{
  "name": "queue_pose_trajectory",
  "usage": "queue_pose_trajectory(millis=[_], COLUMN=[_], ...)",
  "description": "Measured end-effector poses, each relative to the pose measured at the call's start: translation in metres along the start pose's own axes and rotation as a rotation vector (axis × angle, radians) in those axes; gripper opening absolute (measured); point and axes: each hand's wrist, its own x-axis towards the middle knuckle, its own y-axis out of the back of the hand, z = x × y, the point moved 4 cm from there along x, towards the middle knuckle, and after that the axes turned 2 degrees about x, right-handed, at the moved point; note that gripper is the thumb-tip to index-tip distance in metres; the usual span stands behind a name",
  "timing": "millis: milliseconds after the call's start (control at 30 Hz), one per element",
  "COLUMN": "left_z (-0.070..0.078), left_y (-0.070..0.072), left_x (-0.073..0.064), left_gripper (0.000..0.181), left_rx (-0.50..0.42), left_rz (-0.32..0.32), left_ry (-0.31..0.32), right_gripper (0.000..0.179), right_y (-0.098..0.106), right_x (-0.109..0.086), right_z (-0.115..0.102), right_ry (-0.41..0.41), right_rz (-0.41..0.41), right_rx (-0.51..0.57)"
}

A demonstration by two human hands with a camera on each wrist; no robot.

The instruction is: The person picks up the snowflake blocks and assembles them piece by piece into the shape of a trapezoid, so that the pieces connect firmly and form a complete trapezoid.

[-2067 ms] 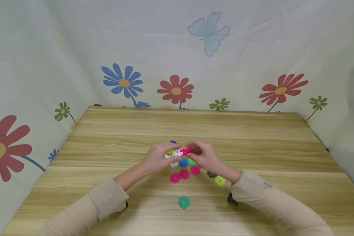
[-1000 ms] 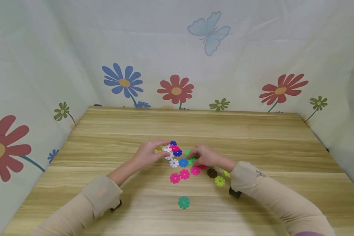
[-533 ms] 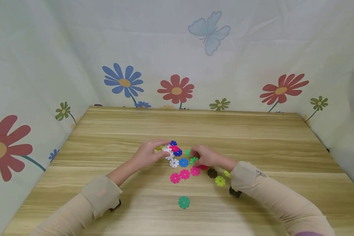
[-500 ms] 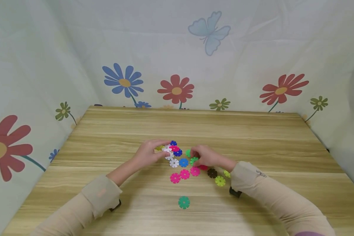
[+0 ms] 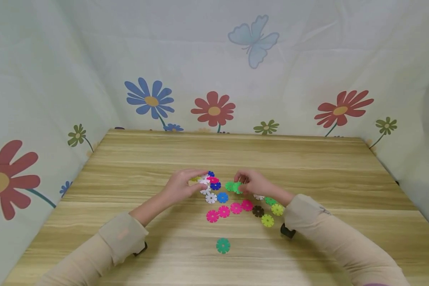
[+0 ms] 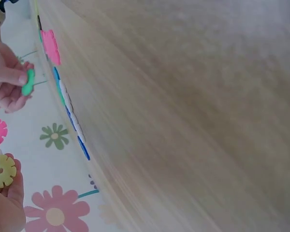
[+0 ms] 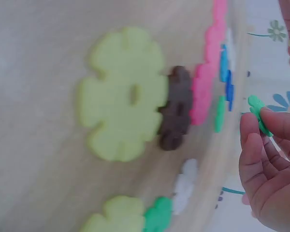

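Observation:
My left hand holds a short chain of joined plastic snowflake discs above the table. The chain shows a yellow disc, a white disc in the middle and a pink disc at its right end. To the right, my right hand pinches a green snowflake disc between thumb and fingers, raised off the table. Another green disc lies just left of it in the head view. Under and beside the left hand are white discs and dark blue discs.
On the wooden table lie a light blue disc, a row of pink discs, a brown disc, yellow discs and a teal disc nearer the front. A flowered curtain surrounds the table.
The right hand first let go of the pink disc on the left hand's chain, reached down to the green discs, and now has lifted one. The left hand moved slightly left, then stayed put.

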Motion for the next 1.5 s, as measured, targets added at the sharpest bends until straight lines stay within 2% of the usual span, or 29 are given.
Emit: queue_pose_trajectory(millis=[200, 467, 733, 1067, 1500], left_z=[0.005, 0.013, 0.02, 0.024, 0.036], left_y=[-0.002, -0.003, -0.003, -0.006, -0.005], left_x=[0.001, 0.002, 0.002, 0.001, 0.0], left_gripper=[0.041, 0.038, 0.037, 0.037, 0.03], left_rx=[-0.01, -0.017, -0.035, -0.066, 0.055], left_rz=[0.012, 0.061, 0.064, 0.033, 0.096], left_ry=[-0.026, -0.098, -0.104, -0.094, -0.26], right_gripper=[0.016, 0.018, 0.022, 0.025, 0.021], right_y=[0.009, 0.013, 0.007, 0.002, -0.003], right_x=[-0.006, -0.012, -0.018, -0.021, -0.021], right_z=[-0.013, -0.026, -0.035, -0.037, -0.039], right_ry=[-0.009, -0.035, -0.059, -0.064, -0.053], right_rz=[0.047, 0.099, 0.097, 0.08, 0.086], right_rx=[0.137, 0.27, 0.358, 0.403, 0.405])
